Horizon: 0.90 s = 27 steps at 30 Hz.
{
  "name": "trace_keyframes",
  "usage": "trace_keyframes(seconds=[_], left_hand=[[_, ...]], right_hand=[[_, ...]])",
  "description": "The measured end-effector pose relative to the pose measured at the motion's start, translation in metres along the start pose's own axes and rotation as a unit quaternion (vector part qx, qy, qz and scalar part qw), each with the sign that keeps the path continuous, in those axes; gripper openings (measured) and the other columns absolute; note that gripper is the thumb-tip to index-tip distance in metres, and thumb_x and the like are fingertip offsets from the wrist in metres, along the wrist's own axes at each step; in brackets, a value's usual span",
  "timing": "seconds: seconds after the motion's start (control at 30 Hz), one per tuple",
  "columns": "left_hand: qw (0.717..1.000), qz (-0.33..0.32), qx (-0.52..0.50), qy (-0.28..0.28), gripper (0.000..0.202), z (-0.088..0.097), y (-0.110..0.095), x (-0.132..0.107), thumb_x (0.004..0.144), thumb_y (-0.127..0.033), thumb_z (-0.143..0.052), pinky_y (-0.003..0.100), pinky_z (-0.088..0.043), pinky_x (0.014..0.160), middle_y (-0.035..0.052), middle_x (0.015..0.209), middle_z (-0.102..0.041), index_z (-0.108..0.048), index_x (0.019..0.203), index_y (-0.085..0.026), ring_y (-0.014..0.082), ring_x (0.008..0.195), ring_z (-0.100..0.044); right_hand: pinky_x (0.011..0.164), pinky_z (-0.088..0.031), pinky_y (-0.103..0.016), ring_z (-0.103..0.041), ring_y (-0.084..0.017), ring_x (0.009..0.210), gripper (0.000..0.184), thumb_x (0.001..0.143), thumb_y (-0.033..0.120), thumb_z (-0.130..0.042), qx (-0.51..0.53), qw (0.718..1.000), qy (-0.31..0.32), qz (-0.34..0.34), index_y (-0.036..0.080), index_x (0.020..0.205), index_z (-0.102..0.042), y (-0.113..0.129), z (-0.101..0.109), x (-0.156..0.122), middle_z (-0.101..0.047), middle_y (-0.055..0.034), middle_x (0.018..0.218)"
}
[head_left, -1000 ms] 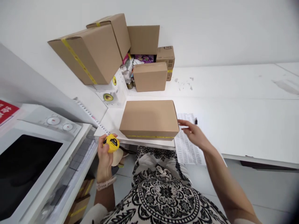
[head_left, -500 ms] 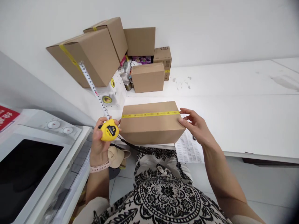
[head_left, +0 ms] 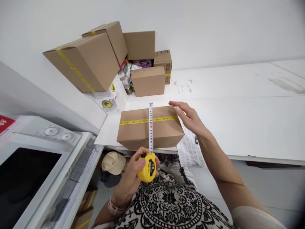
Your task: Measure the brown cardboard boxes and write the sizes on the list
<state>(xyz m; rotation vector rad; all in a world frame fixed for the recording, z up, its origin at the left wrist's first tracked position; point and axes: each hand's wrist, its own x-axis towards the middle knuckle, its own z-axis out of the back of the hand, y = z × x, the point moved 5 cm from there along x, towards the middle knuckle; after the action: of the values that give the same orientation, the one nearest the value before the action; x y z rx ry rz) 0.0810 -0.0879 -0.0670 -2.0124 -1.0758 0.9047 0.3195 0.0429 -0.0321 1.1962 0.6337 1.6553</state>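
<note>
In front of me a cardboard box (head_left: 133, 132) with a strip of yellow tape along its top lies near the table's front edge. My left hand (head_left: 133, 170) is closed round a yellow tape measure (head_left: 144, 171). Its white blade (head_left: 151, 133) is drawn out and runs away from me over the box, crossing the yellow strip; the metal tip shows near the box's far edge. Whether the blade touches the cardboard I cannot tell. At the box's far right corner is my right hand (head_left: 189, 117), fingers stretched out and holding nothing.
A printed sheet (head_left: 190, 151) lies right of the box, overhanging the front edge. Large taped boxes (head_left: 95, 60) are stacked on a white avocado carton (head_left: 113, 101) at the back left. A smaller box (head_left: 149, 82) stands behind. Left is a microwave (head_left: 30, 178).
My left hand has brought the tape measure rightward and nearer my body, its blade swinging from the left across the box. My right hand has shifted to the box's far corner, fingers straighter.
</note>
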Motion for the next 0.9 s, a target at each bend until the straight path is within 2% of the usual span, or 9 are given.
trace_keyframes(seconds=[0.17, 0.27, 0.37, 0.53, 0.7, 0.9], left_hand=[[1.0, 0.013, -0.015, -0.018, 0.038, -0.004, 0.01, 0.01, 0.084, -0.048, -0.073, 0.033, -0.058, 0.068, 0.0074, 0.092, -0.073, -0.055, 0.1, -0.019, 0.0199, 0.067, -0.072], [0.999, 0.014, -0.023, -0.032, 0.038, -0.007, 0.013, 0.012, 0.082, -0.048, -0.074, 0.033, -0.058, 0.066, 0.0067, 0.091, -0.072, -0.056, 0.097, -0.019, 0.0196, 0.064, -0.072], [0.999, 0.02, -0.023, -0.035, 0.039, -0.011, 0.013, 0.013, 0.081, -0.049, -0.075, 0.037, -0.059, 0.071, 0.0044, 0.089, -0.072, -0.055, 0.097, -0.02, 0.0188, 0.062, -0.071], [0.999, 0.027, -0.015, -0.042, 0.04, -0.018, 0.005, 0.013, 0.08, -0.05, -0.077, 0.039, -0.06, 0.073, 0.0045, 0.089, -0.071, -0.055, 0.098, -0.021, 0.019, 0.065, -0.069], [0.998, 0.023, -0.013, -0.051, 0.044, -0.021, 0.003, 0.014, 0.077, -0.05, -0.079, 0.037, -0.061, 0.07, 0.0067, 0.09, -0.072, -0.055, 0.096, -0.019, 0.0222, 0.079, -0.069], [0.999, 0.021, -0.001, -0.027, 0.047, -0.02, 0.005, 0.014, 0.08, -0.051, -0.076, 0.035, -0.06, 0.067, 0.0059, 0.091, -0.072, -0.055, 0.106, -0.018, 0.0193, 0.065, -0.071]], right_hand=[[0.113, -0.039, -0.053, -0.052, -0.028, 0.128, 0.047, 0.102, 0.048, -0.041, -0.068, 0.983, 0.141, 0.094, 0.025, 0.137, -0.063, 0.003, -0.032, 0.042, -0.066, -0.0105, 0.134], [0.112, -0.039, -0.052, -0.053, -0.029, 0.125, 0.047, 0.102, 0.042, -0.04, -0.093, 0.97, 0.189, 0.117, 0.02, 0.137, -0.063, -0.005, -0.051, 0.056, -0.066, -0.0117, 0.135], [0.112, -0.039, -0.05, -0.055, -0.028, 0.125, 0.046, 0.102, 0.038, -0.038, -0.104, 0.96, 0.223, 0.135, 0.02, 0.135, -0.064, -0.01, -0.062, 0.062, -0.066, -0.0098, 0.137], [0.111, -0.039, -0.049, -0.057, -0.028, 0.125, 0.044, 0.1, 0.037, -0.039, -0.119, 0.955, 0.238, 0.134, 0.021, 0.131, -0.066, -0.014, -0.065, 0.064, -0.066, -0.0099, 0.136], [0.109, -0.042, -0.048, -0.057, -0.029, 0.126, 0.044, 0.1, 0.035, -0.039, -0.142, 0.955, 0.236, 0.112, 0.021, 0.131, -0.066, -0.017, -0.067, 0.064, -0.067, -0.0099, 0.134], [0.11, -0.042, -0.048, -0.055, -0.029, 0.128, 0.044, 0.101, 0.036, -0.037, -0.15, 0.956, 0.233, 0.096, 0.02, 0.13, -0.066, -0.012, -0.066, 0.059, -0.066, -0.0104, 0.135]])
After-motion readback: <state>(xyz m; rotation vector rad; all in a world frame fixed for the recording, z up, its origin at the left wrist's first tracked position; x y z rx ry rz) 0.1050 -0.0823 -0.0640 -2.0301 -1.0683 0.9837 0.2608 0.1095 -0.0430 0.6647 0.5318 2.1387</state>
